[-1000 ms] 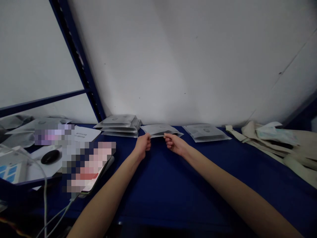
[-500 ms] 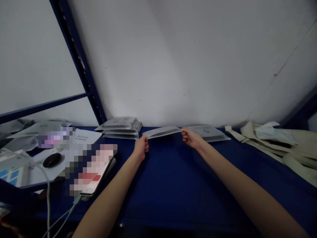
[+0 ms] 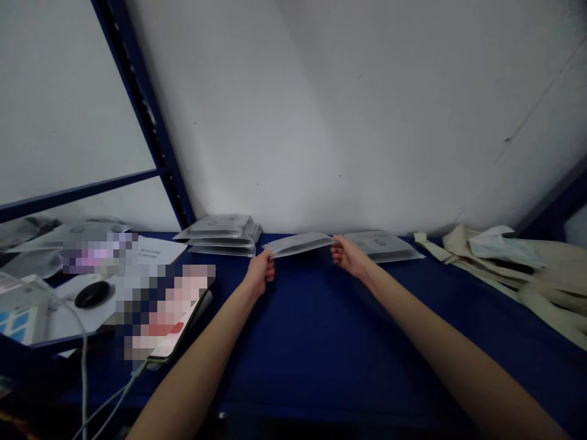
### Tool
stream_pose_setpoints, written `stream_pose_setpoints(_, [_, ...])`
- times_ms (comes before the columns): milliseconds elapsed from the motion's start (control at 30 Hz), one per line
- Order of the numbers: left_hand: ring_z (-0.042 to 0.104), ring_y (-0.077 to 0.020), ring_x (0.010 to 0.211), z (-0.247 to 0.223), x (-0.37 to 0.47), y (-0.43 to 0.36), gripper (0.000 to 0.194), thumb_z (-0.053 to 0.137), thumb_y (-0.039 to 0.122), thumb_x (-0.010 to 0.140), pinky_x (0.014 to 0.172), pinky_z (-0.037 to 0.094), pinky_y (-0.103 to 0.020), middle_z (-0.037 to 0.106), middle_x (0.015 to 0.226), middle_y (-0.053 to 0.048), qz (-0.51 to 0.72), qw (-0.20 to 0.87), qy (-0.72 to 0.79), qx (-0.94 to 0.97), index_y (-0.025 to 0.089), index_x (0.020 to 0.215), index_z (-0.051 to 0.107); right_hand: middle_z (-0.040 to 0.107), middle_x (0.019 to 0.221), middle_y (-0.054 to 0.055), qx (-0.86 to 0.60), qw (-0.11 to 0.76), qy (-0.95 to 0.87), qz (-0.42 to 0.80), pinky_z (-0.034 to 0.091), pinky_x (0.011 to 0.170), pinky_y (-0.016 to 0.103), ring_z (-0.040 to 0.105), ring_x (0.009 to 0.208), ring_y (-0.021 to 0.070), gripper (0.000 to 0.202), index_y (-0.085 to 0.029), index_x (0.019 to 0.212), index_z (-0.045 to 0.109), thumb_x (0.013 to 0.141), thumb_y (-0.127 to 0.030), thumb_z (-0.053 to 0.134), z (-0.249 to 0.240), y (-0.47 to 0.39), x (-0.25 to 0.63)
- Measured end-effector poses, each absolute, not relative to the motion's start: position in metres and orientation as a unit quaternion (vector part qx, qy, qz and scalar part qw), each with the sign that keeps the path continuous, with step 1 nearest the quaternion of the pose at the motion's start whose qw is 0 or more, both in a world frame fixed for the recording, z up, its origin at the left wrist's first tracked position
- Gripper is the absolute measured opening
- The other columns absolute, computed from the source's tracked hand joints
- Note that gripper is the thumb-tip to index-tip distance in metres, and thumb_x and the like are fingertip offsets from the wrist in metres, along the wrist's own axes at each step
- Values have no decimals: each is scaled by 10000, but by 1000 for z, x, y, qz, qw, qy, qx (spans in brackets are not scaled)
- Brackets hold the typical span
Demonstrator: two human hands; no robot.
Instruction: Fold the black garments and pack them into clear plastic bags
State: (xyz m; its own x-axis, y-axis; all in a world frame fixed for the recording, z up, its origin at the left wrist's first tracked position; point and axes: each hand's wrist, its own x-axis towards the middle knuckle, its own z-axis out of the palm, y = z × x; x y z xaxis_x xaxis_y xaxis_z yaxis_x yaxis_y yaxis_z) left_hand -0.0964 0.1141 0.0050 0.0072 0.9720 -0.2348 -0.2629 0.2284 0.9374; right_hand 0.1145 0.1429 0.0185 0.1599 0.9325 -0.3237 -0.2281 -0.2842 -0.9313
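Observation:
A frosted translucent plastic bag (image 3: 300, 244) is stretched between my two hands, above the far part of the blue surface (image 3: 316, 342). My left hand (image 3: 260, 271) is closed, pinching the bag's near left corner. At the bag's right end, my right hand (image 3: 347, 254) is closed on the other corner. Just left of the held bag, several similar bags lie in a stack (image 3: 223, 235). Partly behind my right hand, another frosted bag (image 3: 383, 245) with a round printed mark lies flat against the wall. What the held bag contains, if anything, cannot be made out.
On the left lie a phone (image 3: 177, 315) with a cable, a black computer mouse (image 3: 92, 294), papers (image 3: 153, 253) and more plastic bags (image 3: 34, 260). Beige cloth (image 3: 550, 281) is heaped at the right. A white wall (image 3: 321, 110) and a blue metal post (image 3: 147, 116) border the back.
Both hands keep hold of the same bag, with hardly any movement. The whole view has shifted slightly, so things appear a little further left.

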Motion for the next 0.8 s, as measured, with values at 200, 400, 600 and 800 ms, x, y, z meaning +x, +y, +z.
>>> stream_pose_setpoints(200, [148,-19,309,6,-97,112,235,400,153,685,347,79,-174,203,384,101,485,613,488,388,197,500,262,645,681,64,-511,451,-316,660,454,442,160,623,577,98,274,-161,642,477,907,-220,441,10,134,93])
stream_pose_setpoints(400, [161,-17,313,4,-95,113,226,429,179,668,348,93,-176,214,390,104,503,587,495,398,197,495,285,670,812,59,-482,535,-384,578,492,517,185,666,727,133,190,-151,740,578,876,-157,444,15,134,98])
stream_pose_setpoints(600, [152,-18,303,2,-97,115,209,443,194,662,348,80,-179,206,378,110,509,578,505,389,195,498,313,639,670,17,-509,690,-300,418,429,407,159,633,566,105,164,-146,709,548,833,-130,441,38,146,149])
stream_pose_setpoints(800, [163,-19,292,1,-95,115,175,463,201,652,344,82,-175,220,366,111,518,576,505,380,188,511,359,482,538,-62,-533,770,-72,344,431,408,150,537,448,63,199,-196,679,391,876,-219,371,34,150,204])
